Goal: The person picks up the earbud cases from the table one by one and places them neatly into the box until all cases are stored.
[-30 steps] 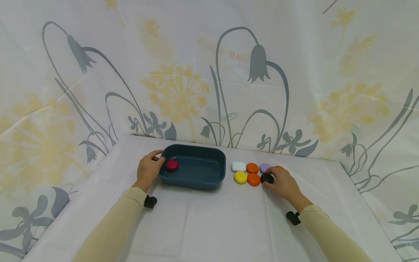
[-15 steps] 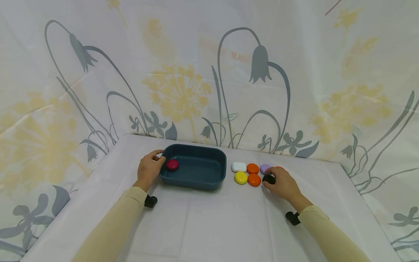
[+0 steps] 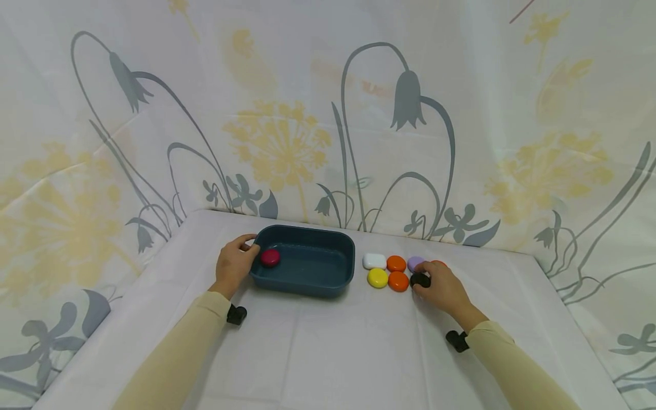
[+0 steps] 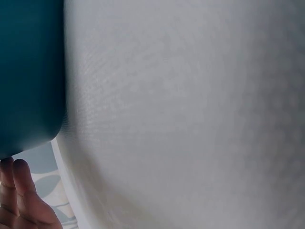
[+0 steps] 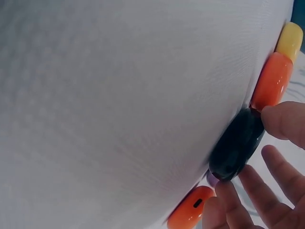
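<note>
In the head view my left hand [image 3: 233,266] holds the left end of a dark teal rectangular container [image 3: 302,290], thumb at the rim. The left wrist view shows fingertips [image 4: 20,164] against its outer wall. A dark red round piece [image 3: 270,258] lies inside, near that hand. My right hand [image 3: 445,289] holds a black glossy rounded case [image 5: 237,144] between thumb and fingers, low at the tabletop. Beside it sits an orange round case [image 3: 398,281], then a yellow one [image 3: 377,278]. Behind are a white rounded-rectangular case [image 3: 374,261], another orange case [image 3: 396,263] and a purple one [image 3: 415,263].
One more orange case [image 5: 191,208], with a small dark slot, is partly hidden behind my right hand. White cloth [image 3: 328,347] covers the table. A curtain with a flower print [image 3: 328,114] hangs behind the table's far edge. Each wrist wears a small black camera [image 3: 457,341].
The right hand and the black case have shifted very slightly, leaving a small gap to the orange case. The left hand and container hold their place; the view has moved slightly.
</note>
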The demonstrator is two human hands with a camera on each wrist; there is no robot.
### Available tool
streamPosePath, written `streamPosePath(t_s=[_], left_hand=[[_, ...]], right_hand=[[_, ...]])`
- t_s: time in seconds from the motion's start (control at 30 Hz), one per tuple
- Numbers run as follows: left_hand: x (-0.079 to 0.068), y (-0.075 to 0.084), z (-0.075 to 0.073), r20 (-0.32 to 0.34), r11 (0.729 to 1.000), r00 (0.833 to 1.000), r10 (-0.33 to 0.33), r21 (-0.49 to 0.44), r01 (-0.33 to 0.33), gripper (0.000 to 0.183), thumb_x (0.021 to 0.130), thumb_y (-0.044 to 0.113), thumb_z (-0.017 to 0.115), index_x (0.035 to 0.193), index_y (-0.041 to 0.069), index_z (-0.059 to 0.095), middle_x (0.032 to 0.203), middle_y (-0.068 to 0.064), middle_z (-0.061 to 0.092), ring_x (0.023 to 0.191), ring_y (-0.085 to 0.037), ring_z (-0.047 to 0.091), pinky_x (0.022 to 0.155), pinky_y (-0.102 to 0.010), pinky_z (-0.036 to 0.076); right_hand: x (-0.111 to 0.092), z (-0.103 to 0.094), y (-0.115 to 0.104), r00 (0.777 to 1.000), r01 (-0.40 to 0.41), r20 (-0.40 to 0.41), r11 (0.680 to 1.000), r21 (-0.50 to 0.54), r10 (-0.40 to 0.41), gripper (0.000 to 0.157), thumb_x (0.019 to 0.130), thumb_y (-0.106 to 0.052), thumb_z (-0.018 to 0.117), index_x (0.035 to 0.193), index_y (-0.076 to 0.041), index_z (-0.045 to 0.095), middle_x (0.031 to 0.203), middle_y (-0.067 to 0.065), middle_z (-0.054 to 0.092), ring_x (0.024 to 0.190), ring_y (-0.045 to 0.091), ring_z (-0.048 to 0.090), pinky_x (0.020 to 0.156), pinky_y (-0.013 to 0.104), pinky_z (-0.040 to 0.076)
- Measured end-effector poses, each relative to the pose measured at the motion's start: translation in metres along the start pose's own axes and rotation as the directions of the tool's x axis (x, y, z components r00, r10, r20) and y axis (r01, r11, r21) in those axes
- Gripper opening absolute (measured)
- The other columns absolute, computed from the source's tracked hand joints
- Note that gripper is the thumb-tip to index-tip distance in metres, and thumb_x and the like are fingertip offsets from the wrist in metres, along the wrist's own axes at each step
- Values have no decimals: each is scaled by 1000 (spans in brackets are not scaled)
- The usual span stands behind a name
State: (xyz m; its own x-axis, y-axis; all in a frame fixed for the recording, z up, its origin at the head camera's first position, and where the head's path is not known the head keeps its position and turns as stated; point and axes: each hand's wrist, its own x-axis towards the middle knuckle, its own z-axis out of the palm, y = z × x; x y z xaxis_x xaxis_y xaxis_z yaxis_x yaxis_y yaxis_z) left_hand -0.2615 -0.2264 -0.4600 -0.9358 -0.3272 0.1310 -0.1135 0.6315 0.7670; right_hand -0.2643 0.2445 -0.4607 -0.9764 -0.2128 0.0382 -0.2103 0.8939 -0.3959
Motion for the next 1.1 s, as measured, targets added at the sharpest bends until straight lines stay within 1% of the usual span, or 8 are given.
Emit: streamPosePath(t_s=[0.23, 0.4, 0.53, 0.63, 0.87, 1.1], left_hand=[[-1, 2, -1, 6, 1000, 1000, -9, -3, 9, 39, 89, 31, 56, 126, 21, 63, 100, -10, 65, 83, -24, 55, 66, -28, 41], [0, 3, -1, 2, 1000, 1000, -4, 9, 4, 39, 90, 31, 56, 126, 21, 64, 100, -10, 66, 84, -24, 56, 66, -28, 41], [1, 3, 0, 3, 1000, 1000, -9, 11, 9, 39, 90, 31, 55, 126, 22, 63, 100, -9, 66, 84, -23, 56, 65, -28, 42], [1, 3, 0, 7, 1000, 1000, -14, 12, 13, 39, 90, 32, 55, 127, 22, 63, 100, -9, 66, 83, -23, 56, 65, -28, 42], [0, 3, 0, 16, 1000, 1000, -7, 13, 7, 39, 91, 31, 55, 128, 21, 62, 100, -10, 65, 83, -23, 55, 64, -27, 41], [-1, 2, -1, 9, 1000, 1000, -5, 10, 5, 38, 91, 31, 55, 126, 20, 63, 99, -10, 66, 83, -24, 55, 64, -28, 41]], right_hand=[[0, -3, -4, 1000, 0, -5, 1000, 6, 0, 40, 82, -23, 71, 117, -5, 62, 114, 18, 61, 102, 33, 57, 93, 54, 47], [1, -7, -8, 999, 16, -32, 1000, 24, -16, 41, 83, -28, 69, 118, -7, 63, 112, 16, 63, 97, 31, 56, 88, 51, 49], [3, -11, -14, 999, 21, -37, 998, 54, -19, 43, 84, -30, 70, 120, -8, 63, 111, 15, 63, 94, 30, 55, 83, 47, 49], [5, -13, -18, 999, 17, -35, 997, 69, -15, 44, 84, -31, 70, 120, -8, 63, 112, 15, 63, 96, 32, 56, 84, 48, 49], [8, -16, -26, 999, 25, -33, 995, 95, -22, 45, 84, -30, 68, 122, -7, 61, 121, 17, 62, 110, 38, 57, 90, 54, 48], [11, -16, -34, 996, 72, -57, 990, 119, -66, 46, 83, -30, 69, 122, -6, 61, 123, 16, 62, 109, 37, 58, 90, 52, 48]])
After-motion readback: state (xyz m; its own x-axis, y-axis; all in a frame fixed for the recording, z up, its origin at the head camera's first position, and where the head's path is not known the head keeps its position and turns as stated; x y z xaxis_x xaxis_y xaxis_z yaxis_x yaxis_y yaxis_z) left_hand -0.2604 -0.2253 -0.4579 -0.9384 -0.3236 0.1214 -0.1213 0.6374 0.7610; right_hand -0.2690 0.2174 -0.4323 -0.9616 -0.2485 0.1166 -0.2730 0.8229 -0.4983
